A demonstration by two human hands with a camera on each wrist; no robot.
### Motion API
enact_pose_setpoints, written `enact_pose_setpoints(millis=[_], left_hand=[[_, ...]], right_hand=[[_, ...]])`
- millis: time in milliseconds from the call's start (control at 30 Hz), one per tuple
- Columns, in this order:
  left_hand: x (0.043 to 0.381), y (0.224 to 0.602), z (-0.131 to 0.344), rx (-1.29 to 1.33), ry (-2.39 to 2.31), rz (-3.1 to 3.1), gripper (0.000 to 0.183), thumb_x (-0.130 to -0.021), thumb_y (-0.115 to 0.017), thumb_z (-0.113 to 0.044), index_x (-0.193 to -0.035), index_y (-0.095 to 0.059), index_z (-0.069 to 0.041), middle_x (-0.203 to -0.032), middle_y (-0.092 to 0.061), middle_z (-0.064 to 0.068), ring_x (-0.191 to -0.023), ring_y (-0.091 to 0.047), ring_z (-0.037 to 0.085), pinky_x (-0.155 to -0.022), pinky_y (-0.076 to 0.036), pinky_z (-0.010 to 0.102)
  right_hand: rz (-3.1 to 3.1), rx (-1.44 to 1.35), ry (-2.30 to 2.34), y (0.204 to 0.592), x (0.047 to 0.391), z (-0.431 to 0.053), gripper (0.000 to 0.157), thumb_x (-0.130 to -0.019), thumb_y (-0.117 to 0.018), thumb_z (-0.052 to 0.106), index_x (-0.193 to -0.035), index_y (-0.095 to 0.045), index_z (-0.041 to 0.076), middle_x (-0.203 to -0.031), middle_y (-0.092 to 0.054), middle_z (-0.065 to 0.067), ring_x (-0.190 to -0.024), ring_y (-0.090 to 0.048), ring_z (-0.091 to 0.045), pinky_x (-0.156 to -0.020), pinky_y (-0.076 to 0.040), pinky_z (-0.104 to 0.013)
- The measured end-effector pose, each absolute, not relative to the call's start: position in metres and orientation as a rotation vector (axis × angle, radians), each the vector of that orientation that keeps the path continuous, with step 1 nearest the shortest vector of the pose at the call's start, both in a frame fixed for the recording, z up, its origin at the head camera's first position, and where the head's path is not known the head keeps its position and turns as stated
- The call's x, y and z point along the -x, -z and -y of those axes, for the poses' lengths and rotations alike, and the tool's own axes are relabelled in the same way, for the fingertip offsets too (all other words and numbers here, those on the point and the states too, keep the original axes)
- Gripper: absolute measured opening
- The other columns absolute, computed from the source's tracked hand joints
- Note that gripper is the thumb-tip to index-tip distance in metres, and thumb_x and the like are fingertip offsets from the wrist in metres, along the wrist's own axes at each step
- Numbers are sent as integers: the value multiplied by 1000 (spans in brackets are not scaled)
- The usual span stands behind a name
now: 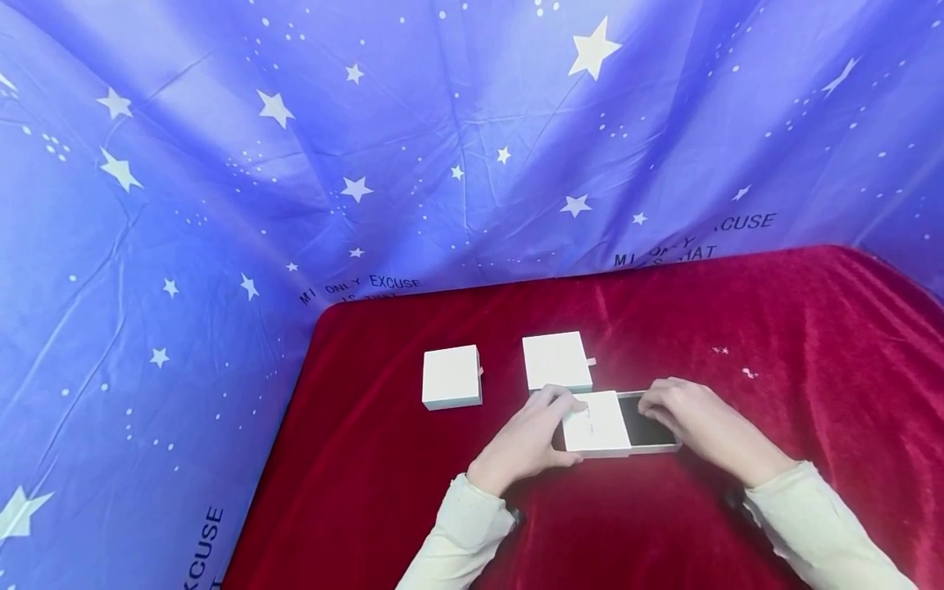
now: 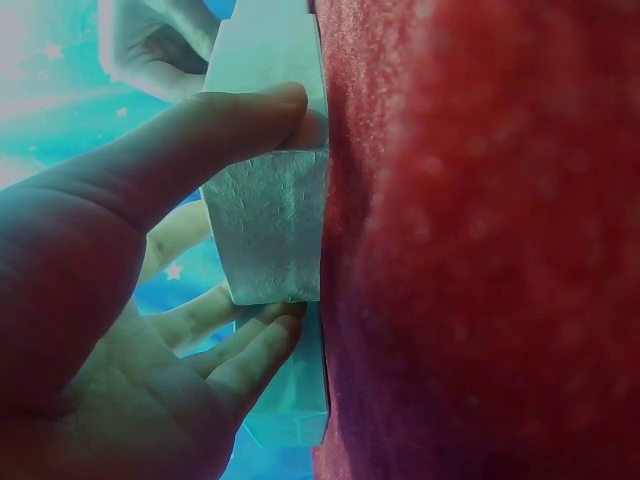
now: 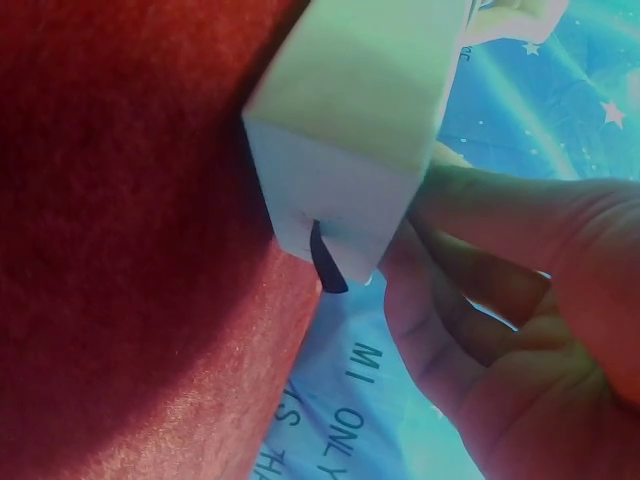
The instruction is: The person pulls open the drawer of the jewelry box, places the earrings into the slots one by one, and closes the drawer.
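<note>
My left hand [image 1: 527,438] grips the closed side of a white drawer box [image 1: 597,422], its thumb along the near side and fingers over the far side. The box's drawer [image 1: 656,449] is slid out to the right, showing a black lining [image 1: 645,426]. Over that lining, my right hand [image 1: 686,414] has its fingers bent down into the drawer. Its fingertips are hidden, and I cannot tell whether they pinch anything. In the right wrist view, a black ribbon tab [image 3: 328,262] sticks out of the drawer's end, below the right hand's thumb and fingers.
A second white box [image 1: 558,360] with a pale tab stands right behind the gripped one. Another white box [image 1: 451,375] sits to the left. Small shiny pieces [image 1: 749,373] lie on the red velvet cloth [image 1: 383,492] to the right. A blue starry curtain [image 1: 442,147] hangs behind.
</note>
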State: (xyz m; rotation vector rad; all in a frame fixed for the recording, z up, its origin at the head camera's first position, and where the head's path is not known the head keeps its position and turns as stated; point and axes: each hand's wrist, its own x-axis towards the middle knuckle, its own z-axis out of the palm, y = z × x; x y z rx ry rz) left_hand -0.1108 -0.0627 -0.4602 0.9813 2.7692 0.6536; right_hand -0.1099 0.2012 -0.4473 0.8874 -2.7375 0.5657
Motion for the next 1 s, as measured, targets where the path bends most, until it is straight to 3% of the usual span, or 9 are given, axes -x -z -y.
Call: enact_pose_setpoints(millis=[567, 1000], left_hand=[[111, 461, 63, -996, -655, -2773, 64, -79, -84, -32, -134, -53, -21, -136, -50, -2, -120, -50, 11, -97, -44, 16], [112, 462, 63, -1000, -669, -2772, 64, -79, -85, -31, -133, -53, -21, -136, -50, -3, -120, -50, 11, -96, -44, 15]], right_hand=[[2687, -835, -670, 451, 115, -191, 17, -74, -81, -3, -84, -74, 9, -80, -67, 4, -75, -65, -16, -72, -57, -37], [2705, -828, -624, 454, 116, -190, 25, -68, -86, -2, -80, -73, 17, -80, -65, 8, -73, -60, -12, -69, -56, -34]])
